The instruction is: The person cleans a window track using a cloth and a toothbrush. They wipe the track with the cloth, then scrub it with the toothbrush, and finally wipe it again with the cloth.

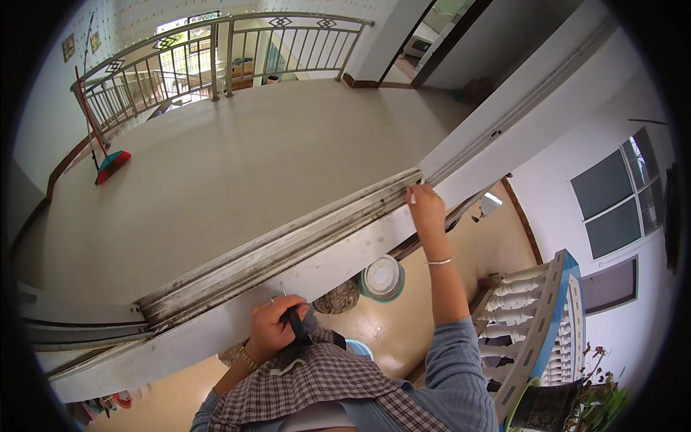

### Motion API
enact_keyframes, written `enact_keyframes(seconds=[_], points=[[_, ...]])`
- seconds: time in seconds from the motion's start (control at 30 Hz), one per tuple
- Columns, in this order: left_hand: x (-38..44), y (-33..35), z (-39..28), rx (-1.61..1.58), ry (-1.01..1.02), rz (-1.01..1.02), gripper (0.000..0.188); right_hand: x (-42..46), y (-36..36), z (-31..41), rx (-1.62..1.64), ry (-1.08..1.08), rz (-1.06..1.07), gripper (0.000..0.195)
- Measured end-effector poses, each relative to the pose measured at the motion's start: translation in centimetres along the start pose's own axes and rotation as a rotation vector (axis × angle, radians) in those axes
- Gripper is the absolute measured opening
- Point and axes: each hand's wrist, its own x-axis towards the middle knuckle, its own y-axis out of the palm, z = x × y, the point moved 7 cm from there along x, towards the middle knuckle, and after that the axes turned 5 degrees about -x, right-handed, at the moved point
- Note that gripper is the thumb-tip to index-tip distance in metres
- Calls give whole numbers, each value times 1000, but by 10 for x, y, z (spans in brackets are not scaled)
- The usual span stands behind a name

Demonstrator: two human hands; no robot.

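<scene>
My left hand (272, 329) is closed around a black-handled tool (297, 325), possibly a screwdriver. A thin metal shaft pokes up beyond the fingers, over the white sill (334, 264). Farther right, my right hand (429, 210) rests at the corner where the sliding-window track (280, 254) meets the white upright frame (502, 119). Its fingers are bent together, and a small white spot shows at the fingertips; whether that is a held piece cannot be told. Dark dirt streaks the track's grooves. A checked apron (318, 378) covers my front.
Below the sill on my side stand a round lidded tub (382, 276) and a light-blue basin (359, 348). A white baluster railing (518, 318) and a potted plant (599, 399) are at right. Beyond the track, a broom (112, 164) leans near a metal railing (216, 59).
</scene>
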Motion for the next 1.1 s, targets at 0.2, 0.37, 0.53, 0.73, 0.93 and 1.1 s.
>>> enact_keyframes(seconds=[0.2, 0.37, 0.53, 0.73, 0.93, 1.1], points=[[-1, 0, 3, 11, 11, 11, 17, -22, -33, 76, 163, -89, 104, 4], [-2, -2, 4, 14, 8, 17, 16, -20, -64, 62, 313, 18, -168, 10], [0, 2, 2, -15, 38, 20, 16, -8, -25, -18, 211, 227, -221, 11], [-1, 0, 1, 29, 24, 55, 16, -32, -11, 16, 302, 115, -230, 9], [1, 0, -2, -5, 37, 39, 16, -44, -38, 11, 440, 193, -255, 12], [3, 5, -4, 7, 58, 76, 16, -34, -9, -16, 337, 202, -338, 10]])
